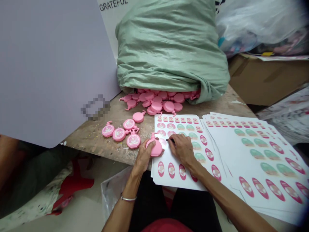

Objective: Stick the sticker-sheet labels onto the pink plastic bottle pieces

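Note:
Between the thumb and fingers of my left hand (143, 156) is a pink toy bottle (154, 147) with a pump top, its visible face plain. It is held over the left edge of a sticker sheet (164, 179). My right hand (181, 146) rests on that sheet, fingers bent and together near a round pink sticker; a small dark object (169, 140) shows at the fingertips, too small to name. Several pink bottles with round labels, one of them (133, 141), lie on the table left of my left hand. One unlabelled bottle (138, 117) lies behind them.
A green sack (169, 48) spills plain pink bottles (156, 106) onto the wooden table (96, 141). More sticker sheets (231, 151) lie at the right. A large pale panel (53, 64) stands at the left, a cardboard box (265, 80) at the back right. Part of another person's arm (8, 154) shows far left.

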